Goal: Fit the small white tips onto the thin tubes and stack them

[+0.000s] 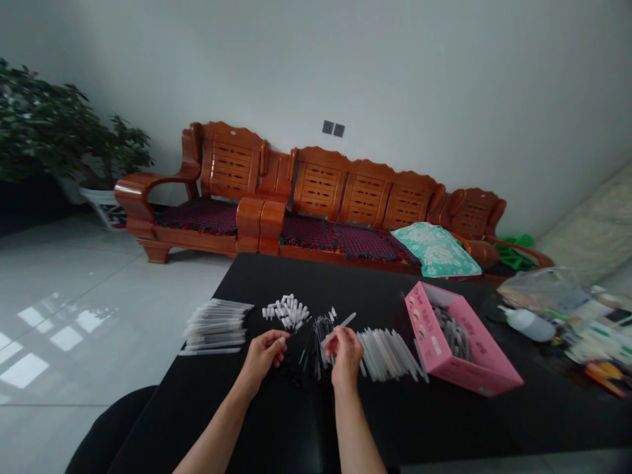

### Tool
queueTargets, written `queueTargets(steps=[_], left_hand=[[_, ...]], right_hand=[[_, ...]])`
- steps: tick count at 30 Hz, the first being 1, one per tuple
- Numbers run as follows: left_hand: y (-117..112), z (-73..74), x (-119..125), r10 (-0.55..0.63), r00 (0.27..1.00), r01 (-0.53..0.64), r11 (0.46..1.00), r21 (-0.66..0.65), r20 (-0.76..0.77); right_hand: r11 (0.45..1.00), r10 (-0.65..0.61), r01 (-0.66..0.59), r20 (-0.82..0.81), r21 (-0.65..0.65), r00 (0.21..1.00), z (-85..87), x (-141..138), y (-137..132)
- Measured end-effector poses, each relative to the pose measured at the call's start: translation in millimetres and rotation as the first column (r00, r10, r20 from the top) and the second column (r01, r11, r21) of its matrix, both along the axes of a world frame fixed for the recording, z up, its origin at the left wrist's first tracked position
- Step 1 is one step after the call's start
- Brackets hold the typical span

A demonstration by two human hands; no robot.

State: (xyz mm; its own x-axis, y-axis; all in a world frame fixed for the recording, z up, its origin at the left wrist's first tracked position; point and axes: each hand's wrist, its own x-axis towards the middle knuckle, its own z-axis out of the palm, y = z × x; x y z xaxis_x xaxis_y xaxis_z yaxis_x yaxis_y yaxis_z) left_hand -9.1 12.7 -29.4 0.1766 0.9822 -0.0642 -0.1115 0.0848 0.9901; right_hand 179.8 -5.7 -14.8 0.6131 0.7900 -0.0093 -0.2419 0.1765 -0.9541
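Two bare forearms lie nearest the camera, the left entering from 7 o'clock and the right from between 5 and 6, over a black table. Clock positions below are taken from the right hand, whose thumb and fingers grasp a pale tube, raised over the work area. The left hand, at 9 o'clock, has thumb and index finger pinched together, seemingly on a thin dark piece too small to identify.

Just beside the right hand at 9 o'clock lie loose dark rods; at 10, a heap of white caps; beyond the left hand, between 9 and 10, a layer of tubes. At 3 o'clock come a second row of tubes and then a pink box.

Technique: the step appears to call for a light grip near the tube's middle, both ends free, and the two held parts brought into line before contact.

Orientation: the tube's long axis runs roughly from 8 to 2 o'clock, its upper end pointing away from the left hand; which end is hollow cannot be told.
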Motion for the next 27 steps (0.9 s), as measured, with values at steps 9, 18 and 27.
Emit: queueTargets(steps=[9,18,27], left_hand=[[-11.9,10.4,-5.5,-0.092,0.993,0.092,0.996,-0.004,0.068],[-13.6,9.6,-2.8,-0.109,0.993,0.109,0.994,-0.002,0.045],[-12.9,11.6,0.9,-0.087,0.996,0.087,0.996,-0.002,0.034]], right_hand=[[0.996,0.042,-0.027,-0.184,0.084,0.982,18.0,-2.3,9.7],[0.996,0.039,-0.025,-0.164,0.089,0.986,20.3,-3.1,10.0],[0.996,0.06,-0.049,-0.147,0.077,0.987,15.2,-8.6,9.0]])
